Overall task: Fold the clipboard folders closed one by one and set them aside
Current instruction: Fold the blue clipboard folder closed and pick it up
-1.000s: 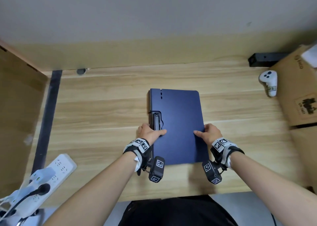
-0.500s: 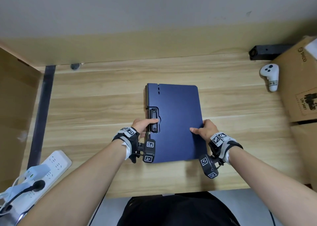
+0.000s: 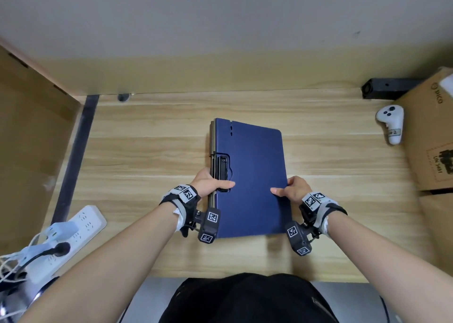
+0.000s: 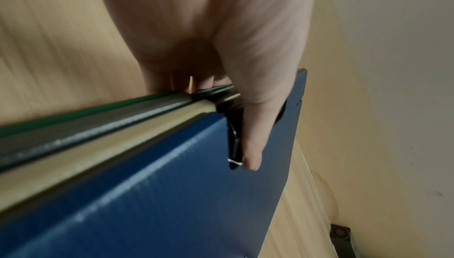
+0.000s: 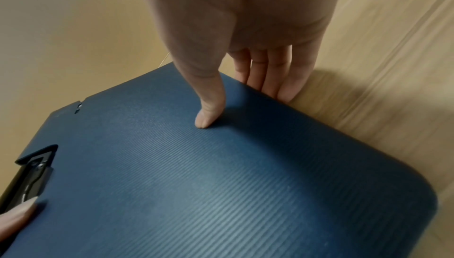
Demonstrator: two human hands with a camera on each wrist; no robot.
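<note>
Stack of closed clipboard folders (image 3: 252,178), blue one uppermost, at table (image 3: 147,151) centre. Left hand (image 3: 210,183) grips the spine at 9 o'clock, thumb beside the black clip (image 3: 221,172); right hand (image 3: 293,190) pinches the free edge at 3 o'clock. Covers look stiff, ribbed, likely prone to sliding apart; hold both long edges. Power strip (image 3: 71,234) at 8 o'clock, controller (image 3: 392,124) and cardboard box (image 3: 431,136) at 2 o'clock limit setting-aside space

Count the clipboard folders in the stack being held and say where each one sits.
4, judging by spine colours in the left wrist view: blue folder on top, beige folder under it, then grey folder, green folder lowest. More may hide beneath. Left hand grips the spines, right hand the opposite edge.
</note>
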